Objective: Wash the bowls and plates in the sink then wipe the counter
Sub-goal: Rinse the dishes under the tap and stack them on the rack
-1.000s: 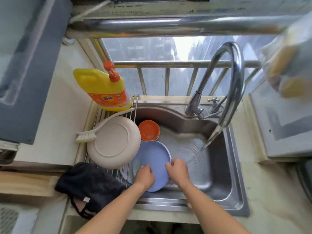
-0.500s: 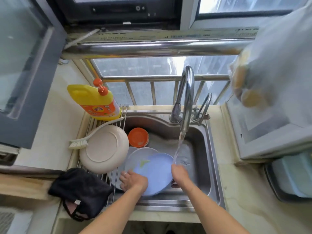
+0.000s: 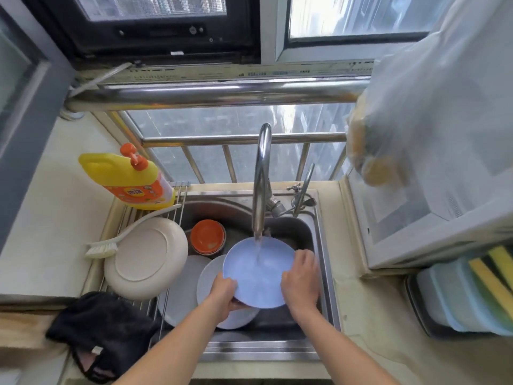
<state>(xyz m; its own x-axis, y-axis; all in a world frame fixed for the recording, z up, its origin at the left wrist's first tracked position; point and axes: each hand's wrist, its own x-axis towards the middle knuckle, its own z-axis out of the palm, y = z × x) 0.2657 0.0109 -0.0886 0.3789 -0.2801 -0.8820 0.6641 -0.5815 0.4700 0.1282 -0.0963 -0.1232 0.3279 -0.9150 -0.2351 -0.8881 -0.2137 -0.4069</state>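
A blue plate (image 3: 258,276) is held flat over the steel sink (image 3: 322,240), right under the running stream from the faucet (image 3: 261,179). My left hand (image 3: 223,294) grips its near left rim. My right hand (image 3: 301,282) rests on its right side, fingers spread on the surface. Below it lie white plates (image 3: 206,279) in the sink. An orange bowl (image 3: 208,236) sits at the sink's back left. A beige plate (image 3: 145,258) lies upside down on the drying rack (image 3: 180,195).
A yellow detergent bottle (image 3: 130,180) stands at the rack's back, a dish brush (image 3: 102,248) beside the beige plate. A black cloth (image 3: 102,329) lies on the counter's front left. Sponges in a tray (image 3: 488,279) sit at the right. A plastic bag (image 3: 416,112) hangs at upper right.
The blue plate has moved right and back, from beside the stream to directly under the water. My right hand shifted onto its right face; the view tilted upward.
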